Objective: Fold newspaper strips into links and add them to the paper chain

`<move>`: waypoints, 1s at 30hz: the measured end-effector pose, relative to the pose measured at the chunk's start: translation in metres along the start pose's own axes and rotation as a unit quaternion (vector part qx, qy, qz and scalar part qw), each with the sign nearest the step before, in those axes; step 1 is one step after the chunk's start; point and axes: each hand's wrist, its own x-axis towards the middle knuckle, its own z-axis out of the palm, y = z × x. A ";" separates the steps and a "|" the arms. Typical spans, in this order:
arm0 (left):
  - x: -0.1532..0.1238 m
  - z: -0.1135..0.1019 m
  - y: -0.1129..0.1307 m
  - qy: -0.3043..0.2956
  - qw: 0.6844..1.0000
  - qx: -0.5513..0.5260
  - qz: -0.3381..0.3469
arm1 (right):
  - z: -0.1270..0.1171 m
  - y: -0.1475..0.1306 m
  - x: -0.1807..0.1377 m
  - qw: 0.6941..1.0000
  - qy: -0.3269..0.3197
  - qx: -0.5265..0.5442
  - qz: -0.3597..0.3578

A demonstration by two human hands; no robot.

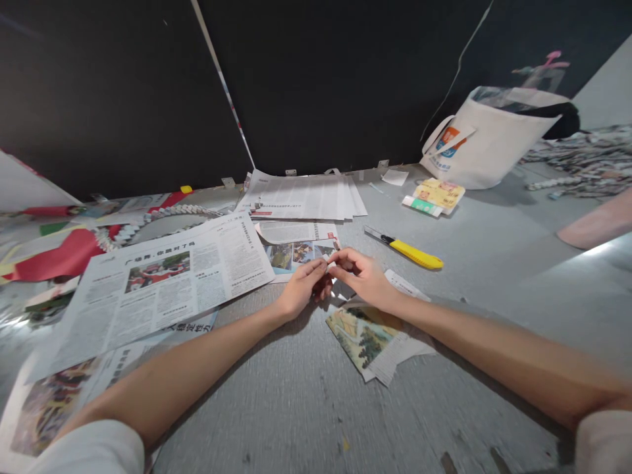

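My left hand point(302, 288) and my right hand point(360, 273) meet above the grey table point(306, 395), fingertips pinched together on a small folded piece of newspaper point(330, 266). Both hands are closed on it. Under my right wrist lies a small stack of cut newspaper pieces point(370, 339) with a coloured picture on top. A yellow utility knife point(405, 249) lies just beyond my right hand.
A large newspaper sheet point(162, 283) spreads at the left, with more sheets point(303, 196) at the back. A chain of folded paper point(158, 217) and red paper point(64, 253) lie far left. A white tote bag point(488, 141) and small cards point(437, 195) sit back right.
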 end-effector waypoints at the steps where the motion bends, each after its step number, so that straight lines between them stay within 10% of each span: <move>1: 0.000 0.000 0.000 -0.001 1.000 0.001 0.000 | 0.000 0.000 0.000 1.000 0.004 -0.007 -0.003; 30: 0.001 -0.004 -0.004 -0.033 0.994 0.094 0.051 | 0.000 -0.005 -0.003 0.998 -0.024 -0.054 -0.001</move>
